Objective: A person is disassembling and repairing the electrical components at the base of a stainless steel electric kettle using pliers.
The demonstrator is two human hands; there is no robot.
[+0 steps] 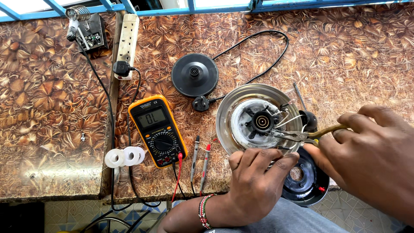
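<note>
Upturned steel kettle [241, 113] sits at the bench's near edge, base exposed. Right hand [371, 155] comes in from the right, fingers clamped around the pliers [302, 135], tips at the kettle's wiring. Left hand [256, 174] curls up from below, fingers gripping the kettle's near rim.

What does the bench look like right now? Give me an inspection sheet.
Surface: brown leaf-patterned worktop.
Job's things: upturned kettle, base exposed; pliers at its wiring.
Clutter: multimeter, probes, tape rolls, kettle stand, black bottom cover, soldering stand.
Hands: left hand steadies kettle rim; right hand grips pliers.
Cables: stand cord, power strip lead.
Surroundings: blue window frame, tiled floor.
</note>
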